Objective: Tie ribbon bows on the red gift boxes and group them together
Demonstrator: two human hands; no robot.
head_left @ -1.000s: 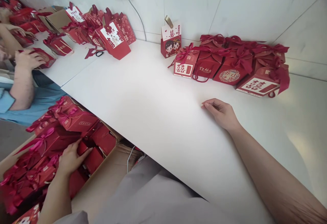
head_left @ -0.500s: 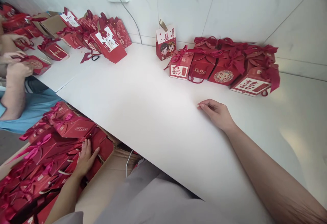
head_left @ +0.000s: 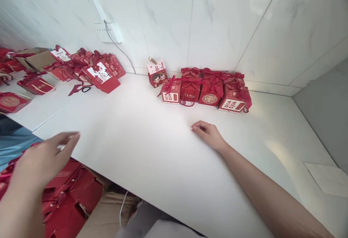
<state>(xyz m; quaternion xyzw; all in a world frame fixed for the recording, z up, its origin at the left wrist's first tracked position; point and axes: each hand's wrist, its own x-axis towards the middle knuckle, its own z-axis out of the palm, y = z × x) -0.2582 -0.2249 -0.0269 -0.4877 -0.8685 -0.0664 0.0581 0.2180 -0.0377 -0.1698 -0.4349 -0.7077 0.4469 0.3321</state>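
My left hand (head_left: 45,160), blurred by motion, hovers over the carton of red gift boxes (head_left: 66,212) at the table's near left edge. Its thumb and fingertips come close together, with no object visible between them. On the white table (head_left: 130,140) rests my right hand (head_left: 208,133), fingers curled in and thumb against them, holding nothing I can see. Beyond it stands a group of red gift boxes with ribbon bows (head_left: 209,95). At that group's left end, a taller gift box with a cartoon couple (head_left: 157,76) stands by the wall.
More red gift boxes and bags (head_left: 102,78) stand at the back left, beside an open brown carton (head_left: 40,60). A black loop (head_left: 86,89) lies in front of them. A cable (head_left: 119,49) hangs from the wall socket (head_left: 111,32). Blue clothing (head_left: 13,142) shows at the left.
My left hand has lifted off the boxes in the carton and come up to table height. The view has shifted right and up. My right hand keeps its pose; the co-worker's hands have left the view.
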